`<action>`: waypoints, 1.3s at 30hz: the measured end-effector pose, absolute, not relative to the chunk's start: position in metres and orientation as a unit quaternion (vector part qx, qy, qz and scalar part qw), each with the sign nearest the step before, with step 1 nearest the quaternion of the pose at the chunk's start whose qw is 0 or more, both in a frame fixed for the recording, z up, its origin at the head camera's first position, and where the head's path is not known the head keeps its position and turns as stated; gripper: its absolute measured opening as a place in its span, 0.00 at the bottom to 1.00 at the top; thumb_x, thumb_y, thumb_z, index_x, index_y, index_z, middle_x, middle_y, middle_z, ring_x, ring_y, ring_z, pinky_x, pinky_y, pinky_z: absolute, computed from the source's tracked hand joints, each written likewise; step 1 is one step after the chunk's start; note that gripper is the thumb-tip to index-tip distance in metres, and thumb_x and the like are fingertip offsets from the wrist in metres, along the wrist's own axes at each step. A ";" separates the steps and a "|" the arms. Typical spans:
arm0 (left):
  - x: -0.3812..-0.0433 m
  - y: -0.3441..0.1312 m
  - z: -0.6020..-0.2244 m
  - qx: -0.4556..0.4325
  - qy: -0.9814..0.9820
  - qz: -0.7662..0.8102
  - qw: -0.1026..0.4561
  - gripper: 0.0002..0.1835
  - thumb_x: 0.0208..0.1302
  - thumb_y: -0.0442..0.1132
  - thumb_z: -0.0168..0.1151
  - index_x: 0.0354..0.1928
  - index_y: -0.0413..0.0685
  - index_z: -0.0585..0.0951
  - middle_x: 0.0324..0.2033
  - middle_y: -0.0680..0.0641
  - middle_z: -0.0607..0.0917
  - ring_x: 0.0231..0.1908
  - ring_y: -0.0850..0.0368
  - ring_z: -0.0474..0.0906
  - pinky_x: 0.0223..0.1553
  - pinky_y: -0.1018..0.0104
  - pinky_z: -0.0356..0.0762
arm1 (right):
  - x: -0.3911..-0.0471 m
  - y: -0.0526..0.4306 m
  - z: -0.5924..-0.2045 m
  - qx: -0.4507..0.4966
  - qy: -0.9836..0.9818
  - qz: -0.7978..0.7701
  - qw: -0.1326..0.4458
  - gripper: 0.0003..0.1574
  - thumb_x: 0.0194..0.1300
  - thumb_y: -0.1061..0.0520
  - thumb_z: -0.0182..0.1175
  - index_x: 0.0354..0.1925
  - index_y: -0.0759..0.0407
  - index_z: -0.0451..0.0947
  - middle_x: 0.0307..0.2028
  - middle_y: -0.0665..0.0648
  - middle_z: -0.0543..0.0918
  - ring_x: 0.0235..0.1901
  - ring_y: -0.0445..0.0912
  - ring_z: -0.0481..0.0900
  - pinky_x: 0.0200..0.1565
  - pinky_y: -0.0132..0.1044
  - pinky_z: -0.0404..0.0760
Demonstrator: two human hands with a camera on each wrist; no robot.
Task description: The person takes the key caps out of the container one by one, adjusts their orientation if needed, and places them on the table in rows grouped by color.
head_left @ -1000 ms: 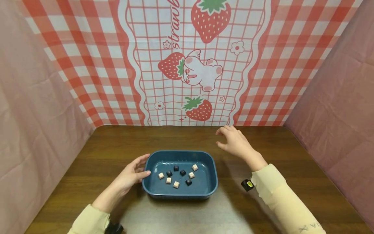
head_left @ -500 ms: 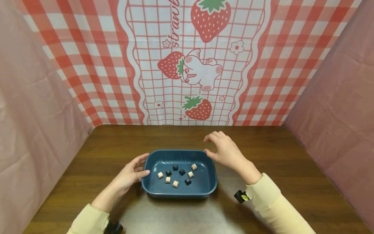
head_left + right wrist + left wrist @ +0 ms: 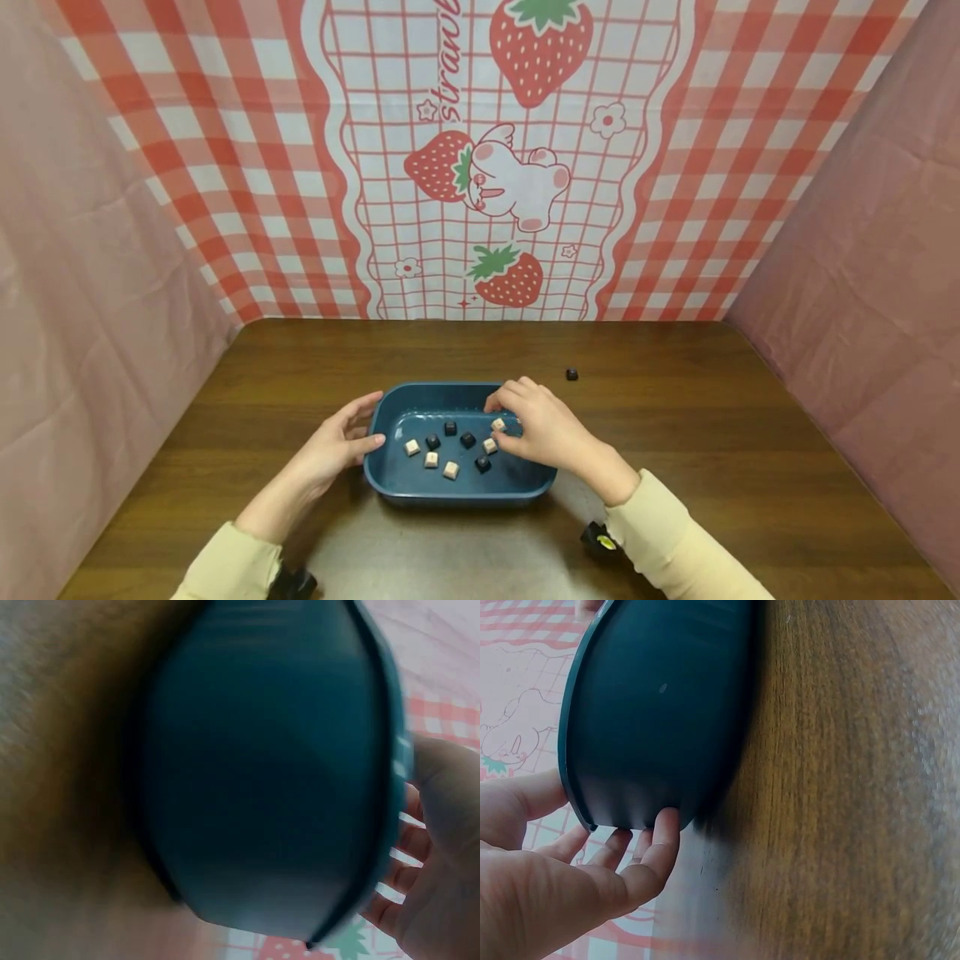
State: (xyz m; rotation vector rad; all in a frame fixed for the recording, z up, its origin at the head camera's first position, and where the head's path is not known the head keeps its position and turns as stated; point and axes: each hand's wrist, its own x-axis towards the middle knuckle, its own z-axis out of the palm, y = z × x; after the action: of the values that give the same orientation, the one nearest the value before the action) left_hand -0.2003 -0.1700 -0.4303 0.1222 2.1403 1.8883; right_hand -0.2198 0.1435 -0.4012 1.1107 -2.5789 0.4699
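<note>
The right hand (image 3: 551,427), fingers apart, conceals the right rear corner of the blue tray (image 3: 461,499); its contact with the keycaps (image 3: 451,471) cannot be determined. The tray sits on the tabletop (image 3: 270,375), long axis left-right, left end gripped between thumb and fingers of the left hand (image 3: 333,446).

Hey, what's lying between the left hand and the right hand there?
In the head view, small dark blocks and pale blocks lie scattered on the floor of the blue tray between the left hand and the right hand.
</note>
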 end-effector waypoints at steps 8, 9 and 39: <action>-0.202 -0.171 -0.431 0.035 0.743 0.653 0.144 0.34 0.64 0.29 0.56 0.70 0.46 0.58 0.65 0.34 0.63 0.59 0.38 0.68 0.41 0.58 0.78 | -0.217 0.135 -0.420 0.427 -0.884 0.156 0.110 0.15 0.54 0.52 0.68 0.41 0.51 0.79 0.38 0.46 0.80 0.38 0.41 0.71 0.39 0.38 0.74; -0.202 -0.171 -0.432 0.036 0.743 0.653 0.143 0.34 0.64 0.29 0.56 0.70 0.46 0.58 0.65 0.34 0.63 0.59 0.38 0.68 0.41 0.58 0.78 | -0.217 0.134 -0.422 0.431 -0.884 0.148 0.106 0.14 0.54 0.52 0.68 0.40 0.51 0.79 0.38 0.45 0.79 0.37 0.41 0.71 0.39 0.37 0.73; -0.201 -0.170 -0.431 0.037 0.740 0.656 0.140 0.34 0.64 0.27 0.56 0.71 0.45 0.58 0.65 0.34 0.63 0.59 0.37 0.68 0.42 0.57 0.79 | -0.219 0.116 -0.431 0.425 -0.903 -0.012 0.052 0.09 0.51 0.47 0.68 0.29 0.45 0.78 0.30 0.44 0.74 0.32 0.41 0.67 0.30 0.33 0.64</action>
State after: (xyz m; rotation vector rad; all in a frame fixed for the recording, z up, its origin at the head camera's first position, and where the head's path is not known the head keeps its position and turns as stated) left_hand -0.2007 -0.1696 -0.4314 0.1076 2.1392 1.8965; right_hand -0.2191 0.1164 -0.4314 1.2945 -2.7486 -0.0360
